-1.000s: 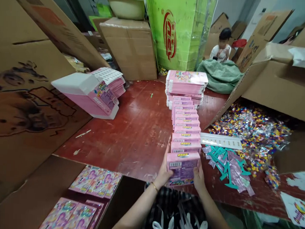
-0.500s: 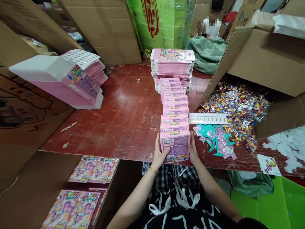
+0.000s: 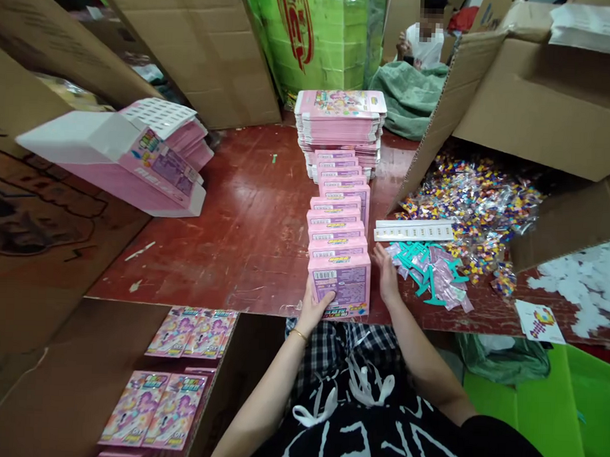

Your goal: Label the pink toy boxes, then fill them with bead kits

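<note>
A row of pink printed boxes stands on edge, one behind another, running away from the table's front edge. My left hand grips the nearest pink box at its left side, thumb across the purple barcode face and the other fingers mostly hidden. To the right of the row, my right hand is open with fingers stretched forward, apart from the boxes. Just past its fingertips lie teal plastic tools and small pink packets. White printed strips rest behind them.
Flat pink cartons are stacked behind the row. A tilted pink carton sits left. At right, a cardboard box spills bead packets. Below the table, an open carton holds pink packages. A person sits beyond.
My right hand has come off the right side of the front box and opened. The box row has shifted slightly left, with several middle boxes out of line. My left hand stays on the front box.
</note>
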Available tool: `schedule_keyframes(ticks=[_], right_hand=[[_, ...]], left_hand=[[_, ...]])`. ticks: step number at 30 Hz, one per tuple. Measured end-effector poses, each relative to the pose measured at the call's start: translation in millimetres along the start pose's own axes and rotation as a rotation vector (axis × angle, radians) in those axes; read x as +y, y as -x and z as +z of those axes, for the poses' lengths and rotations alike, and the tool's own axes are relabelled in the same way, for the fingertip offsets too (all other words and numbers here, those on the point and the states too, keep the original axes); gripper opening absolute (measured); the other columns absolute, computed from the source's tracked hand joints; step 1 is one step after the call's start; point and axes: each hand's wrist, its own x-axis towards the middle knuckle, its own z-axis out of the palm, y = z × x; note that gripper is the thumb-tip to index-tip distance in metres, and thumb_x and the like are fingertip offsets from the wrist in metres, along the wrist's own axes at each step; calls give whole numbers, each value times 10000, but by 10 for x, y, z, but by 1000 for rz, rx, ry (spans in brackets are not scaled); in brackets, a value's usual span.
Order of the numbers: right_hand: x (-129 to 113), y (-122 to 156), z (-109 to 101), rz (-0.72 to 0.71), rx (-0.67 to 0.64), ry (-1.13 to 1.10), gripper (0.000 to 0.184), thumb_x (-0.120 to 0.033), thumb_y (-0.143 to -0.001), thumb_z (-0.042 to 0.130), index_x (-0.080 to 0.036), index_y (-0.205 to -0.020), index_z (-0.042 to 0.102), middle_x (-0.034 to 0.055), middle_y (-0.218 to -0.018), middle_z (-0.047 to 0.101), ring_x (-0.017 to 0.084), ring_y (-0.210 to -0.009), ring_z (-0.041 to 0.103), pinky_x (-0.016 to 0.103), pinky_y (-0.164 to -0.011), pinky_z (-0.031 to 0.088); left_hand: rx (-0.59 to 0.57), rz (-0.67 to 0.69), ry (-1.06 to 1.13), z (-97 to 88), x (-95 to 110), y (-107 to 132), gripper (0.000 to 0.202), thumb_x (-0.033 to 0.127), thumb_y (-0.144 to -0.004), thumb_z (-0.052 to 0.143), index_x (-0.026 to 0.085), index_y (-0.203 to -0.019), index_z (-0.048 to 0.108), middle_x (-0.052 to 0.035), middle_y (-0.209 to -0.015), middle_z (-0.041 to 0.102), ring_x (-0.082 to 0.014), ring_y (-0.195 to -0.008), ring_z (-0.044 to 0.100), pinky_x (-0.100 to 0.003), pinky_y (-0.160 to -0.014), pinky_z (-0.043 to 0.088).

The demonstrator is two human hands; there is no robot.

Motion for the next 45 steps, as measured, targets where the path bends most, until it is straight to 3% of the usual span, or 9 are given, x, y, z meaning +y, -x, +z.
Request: schedule_keyframes(ticks=[6,11,19,24,30,33,37,41,45], right_hand=[[-437,-729,-1264,-294,489,414,515,-498,-781,650,-129,-1140,621,170,-1226,640,247,-1131,601,440,-1006,475],[-605,-1257,-1750,-126,626,510,689,-312,-532,848,-93,-1123,570,117,-1013,657,238,-966,603,468,-986,460],[-1049,-919,-1570,-294,626,171,515,-318,-727,720,-121,-1158,520,-18,-767,602,126,-591,577,279,-579,519],[-1726,70,-1425,-605,517,119,474,-249,-706,829,-177,-1121,611,-31,-763,640,99,-657,628,250,-683,562],[-2370,818,-1080,-482,-164,429,394,-235,-747,832,-234,-1113,686,15,-870,728,148,-762,703,290,-703,599],[-2347,828,-897,-489,-315,415,465,-307,-790,800,-255,-1225,643,43,-1045,720,168,-893,705,344,-839,591],[-1994,874,-718,-328,-386,382,859,-394,-557,937,-218,-1310,562,74,-1120,700,200,-938,690,330,-807,580],[-1633,1022,-573,-125,-436,492,280,-431,-751,787,-180,-804,675,-13,-703,666,128,-615,591,234,-551,466],[-1552,1023,-367,-201,-419,504,305,-404,-887,623,-166,-701,669,-23,-590,589,99,-526,490,221,-477,354]], left_hand=[[-41,35,-114,-54,44,133,1050,453,-652,865,236,-1514,306,-168,-1454,510,-340,-1345,509,-505,-1168,356],[-50,106,-103,-163,61,274,1045,455,-768,783,275,-1587,160,-150,-1632,268,-299,-1501,285,-461,-1233,231],[334,666,-411,-190,641,615,720,293,-815,748,318,-1462,435,-79,-1599,350,-318,-1480,325,-547,-1219,251],[-100,987,-445,358,1493,706,545,119,-770,739,352,-1251,632,-19,-1297,662,-273,-1226,620,-544,-1153,387],[-440,482,-14,1069,2168,627,954,253,-469,966,240,-1347,594,-108,-1349,618,-388,-1325,521,-596,-1153,368],[-599,164,137,1217,2065,604,657,251,-539,931,175,-1153,711,-92,-1016,734,-320,-973,709,-524,-917,574],[-144,44,282,1042,1779,519,376,316,-558,920,127,-822,731,-55,-802,731,-214,-705,702,-376,-712,606],[306,139,505,686,1668,468,468,401,-515,940,147,-828,703,-30,-841,732,-201,-792,713,-343,-792,599],[198,55,610,630,1568,617,527,419,-475,958,164,-871,723,-35,-896,752,-210,-842,722,-342,-834,598]])
